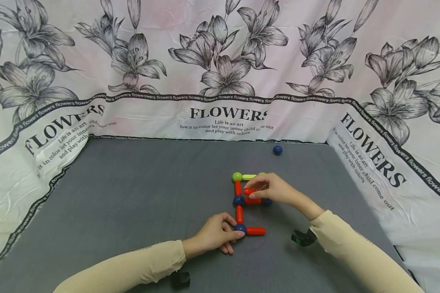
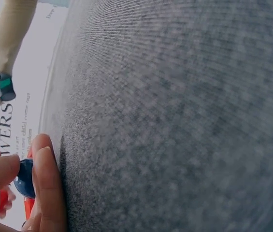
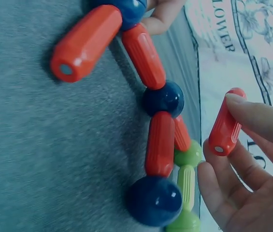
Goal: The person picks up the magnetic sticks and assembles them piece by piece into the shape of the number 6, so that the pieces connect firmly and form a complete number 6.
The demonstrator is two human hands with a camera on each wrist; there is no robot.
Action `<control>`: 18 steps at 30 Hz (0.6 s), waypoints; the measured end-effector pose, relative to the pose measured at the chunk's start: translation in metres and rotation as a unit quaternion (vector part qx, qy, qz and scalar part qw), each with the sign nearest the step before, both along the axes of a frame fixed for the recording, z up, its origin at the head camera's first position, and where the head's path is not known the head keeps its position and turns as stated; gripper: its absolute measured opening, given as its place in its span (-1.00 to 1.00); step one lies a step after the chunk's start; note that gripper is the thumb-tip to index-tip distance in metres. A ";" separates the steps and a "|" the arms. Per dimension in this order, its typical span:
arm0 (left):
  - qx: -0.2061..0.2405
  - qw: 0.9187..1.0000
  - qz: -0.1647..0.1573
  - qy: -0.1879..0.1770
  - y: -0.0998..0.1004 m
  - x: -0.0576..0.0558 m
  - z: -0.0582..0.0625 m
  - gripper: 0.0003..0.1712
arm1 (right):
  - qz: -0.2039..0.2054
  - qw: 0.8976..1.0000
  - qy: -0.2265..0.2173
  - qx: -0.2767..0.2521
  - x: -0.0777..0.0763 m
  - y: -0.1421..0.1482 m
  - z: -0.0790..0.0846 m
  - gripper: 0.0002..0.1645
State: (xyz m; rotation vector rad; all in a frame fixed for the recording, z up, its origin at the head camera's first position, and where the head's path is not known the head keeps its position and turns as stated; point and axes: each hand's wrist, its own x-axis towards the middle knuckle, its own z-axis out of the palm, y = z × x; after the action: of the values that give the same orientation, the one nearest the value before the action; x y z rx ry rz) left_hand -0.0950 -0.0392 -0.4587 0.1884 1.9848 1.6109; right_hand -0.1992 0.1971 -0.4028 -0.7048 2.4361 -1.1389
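My left hand (image 1: 214, 234) pinches the near blue ball (image 1: 240, 228) between thumb and fingers. From that ball one red rod (image 1: 256, 231) sticks out rightward with a bare end, and another red rod (image 1: 239, 214) runs back to the middle blue ball (image 1: 238, 200). A red rod (image 1: 253, 201) links the middle ball to a right-hand blue ball (image 1: 267, 201). Farther back, a red rod (image 1: 237, 188) reaches a green ball (image 1: 237, 176), joined by a light green rod (image 1: 249, 177) to a second, partly hidden green ball. My right hand (image 1: 273, 188) holds a loose red rod (image 3: 227, 121) above the frame.
A single blue ball (image 1: 277, 150) lies near the table's back edge. The grey tabletop (image 1: 150, 183) is bordered at the back and sides by a flower-printed cloth (image 1: 143, 118). Dark wrist devices sit under both sleeves, the right one (image 1: 303, 237) close to the table.
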 end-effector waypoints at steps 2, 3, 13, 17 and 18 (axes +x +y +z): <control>-0.002 1.000 -0.002 -0.002 0.000 0.000 0.001 -0.60 | -0.010 1.000 -0.001 -0.006 0.003 0.007 -0.002 -0.68; -0.003 1.000 -0.003 -0.003 -0.001 0.000 0.001 -0.60 | -0.017 1.000 -0.002 -0.007 0.005 0.010 -0.002 -0.69; -0.005 1.000 -0.002 -0.005 -0.001 0.000 0.004 -0.61 | -0.081 0.997 -0.004 0.000 0.021 0.035 -0.006 -0.69; -0.009 1.000 -0.003 -0.001 -0.003 -0.002 0.004 -0.61 | -0.097 0.995 -0.013 -0.002 0.026 0.043 -0.009 -0.68; -0.010 1.000 -0.004 0.002 -0.004 -0.004 0.004 -0.60 | -0.099 0.995 -0.016 -0.004 0.027 0.044 -0.009 -0.68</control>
State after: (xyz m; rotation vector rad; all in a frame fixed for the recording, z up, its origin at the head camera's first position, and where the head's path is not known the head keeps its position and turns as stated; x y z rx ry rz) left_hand -0.0985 -0.0433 -0.4549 0.1922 2.0008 1.5853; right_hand -0.1722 0.2414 -0.4122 -0.4500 2.5194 -1.2228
